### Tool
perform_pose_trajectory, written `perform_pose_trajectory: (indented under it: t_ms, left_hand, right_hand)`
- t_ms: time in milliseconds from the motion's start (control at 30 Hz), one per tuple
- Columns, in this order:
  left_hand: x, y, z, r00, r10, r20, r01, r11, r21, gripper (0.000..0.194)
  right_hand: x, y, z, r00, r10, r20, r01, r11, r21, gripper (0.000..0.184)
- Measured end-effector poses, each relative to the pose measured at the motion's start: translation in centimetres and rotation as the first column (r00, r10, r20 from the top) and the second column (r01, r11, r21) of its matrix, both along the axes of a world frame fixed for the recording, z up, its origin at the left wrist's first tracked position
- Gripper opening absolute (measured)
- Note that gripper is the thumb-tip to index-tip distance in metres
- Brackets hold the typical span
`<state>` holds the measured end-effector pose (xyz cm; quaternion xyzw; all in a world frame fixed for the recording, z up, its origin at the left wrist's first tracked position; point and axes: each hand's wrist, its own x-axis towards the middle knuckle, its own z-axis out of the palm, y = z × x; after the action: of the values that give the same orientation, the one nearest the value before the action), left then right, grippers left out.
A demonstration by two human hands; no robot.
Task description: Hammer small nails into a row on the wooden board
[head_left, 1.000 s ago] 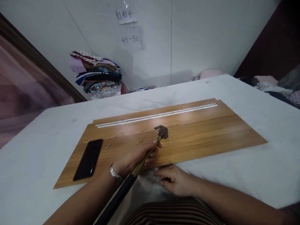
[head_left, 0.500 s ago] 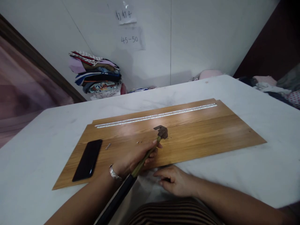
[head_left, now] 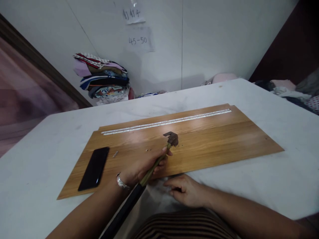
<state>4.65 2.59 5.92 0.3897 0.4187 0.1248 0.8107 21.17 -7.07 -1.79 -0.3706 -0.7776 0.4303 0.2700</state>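
Note:
My left hand [head_left: 149,166], with a silver bracelet on the wrist, is closed around the neck of a claw hammer [head_left: 152,171]. Its rusty metal head lies over the middle of a wood-grain board [head_left: 214,139], and the black grip slants down toward my body. By the board's front edge, my right hand [head_left: 185,189] rests with thumb and forefinger apart and nothing visible between them. Left of the hammer, a few small nails [head_left: 115,154] lie beside a black phone [head_left: 96,168]. Tiny bits sit near the hammer head.
Two pale, marked strips [head_left: 166,122] run along the far side of the board. The board lies on a white-covered table [head_left: 269,182]. Folded clothes [head_left: 103,78] are stacked against the wall at the back left, and more cloth [head_left: 290,91] lies beyond the right corner.
The view has shifted very slightly. Both hands and the hammer keep their positions.

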Motion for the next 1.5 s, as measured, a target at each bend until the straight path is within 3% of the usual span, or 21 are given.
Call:
perform_pose_trajectory:
  t_ms: [267, 533, 800, 1033, 1300, 1500]
  left_hand:
    - [-0.2, 0.0, -1.1, 1.000, 0.008, -0.003, -0.008, 1.000, -0.014, 0.041]
    - [0.0, 0.0, 0.0, 1.000, 0.007, -0.024, -0.005, 0.998, 0.064, 0.040]
    - [-0.1, -0.2, -0.9, 1.000, 0.008, -0.022, -0.007, 1.000, 0.001, 0.042]
    - [-0.1, 0.0, -0.3, 1.000, 0.009, 0.005, -0.009, 1.000, 0.009, 0.039]
    - [-0.1, -0.1, -0.9, 1.000, 0.001, -0.016, -0.001, 1.000, 0.003, 0.040]
    - [0.0, -0.1, -0.1, 1.000, 0.000, -0.009, 0.000, 1.000, 0.000, 0.037]
  right_hand:
    - [0.0, -0.1, 0.0, 1.000, 0.001, -0.001, -0.001, 1.000, -0.014, 0.032]
    - [0.0, -0.1, 0.0, 1.000, -0.007, -0.006, 0.007, 1.000, -0.006, 0.034]
    - [0.0, -0.1, 0.1, 1.000, -0.003, 0.004, 0.003, 1.000, 0.014, 0.031]
    - [0.0, -0.1, 0.1, 1.000, -0.011, 0.002, 0.011, 1.000, 0.006, 0.033]
    - [0.0, 0.0, 0.0, 1.000, -0.004, 0.013, 0.004, 1.000, 0.015, 0.032]
    - [0.0, -0.1, 0.2, 1.000, -0.013, -0.004, 0.013, 1.000, 0.001, 0.033]
